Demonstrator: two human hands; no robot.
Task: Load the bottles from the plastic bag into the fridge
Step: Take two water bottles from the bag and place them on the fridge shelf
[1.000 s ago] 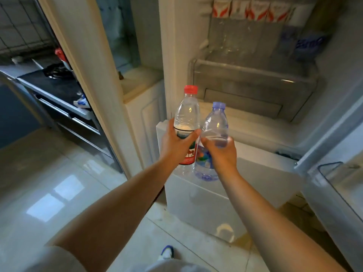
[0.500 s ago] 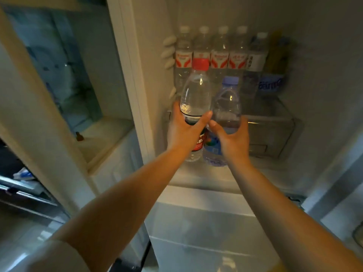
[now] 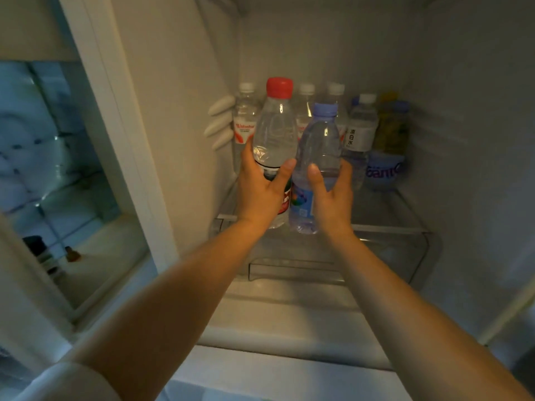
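Left hand (image 3: pixel 260 192) fingers wrapped round red-capped bottle (image 3: pixel 275 134); right hand (image 3: pixel 333 195) fingers clasp blue-capped bottle (image 3: pixel 318 149). Both upright over glass shelf (image 3: pixel 390 227). Set down short of back row (image 3: pixel 304 111) (bottles touching, separate slightly), release together.

Single head-worn wide-angle view, set above and behind both outstretched forearms, facing forward and slightly down into the open fridge (image 3: pixel 477 140). Close in: left hand (image 3: pixel 262 192) and right hand (image 3: pixel 333 195) near the frame's centre, the far row of bottles (image 3: pixel 362 125) just beyond them. Fridge shelf (image 3: pixel 390 228) across the middle, window (image 3: pixel 52 146) at the left edge. Straight lines bowed toward the edges. No second view to share ground.
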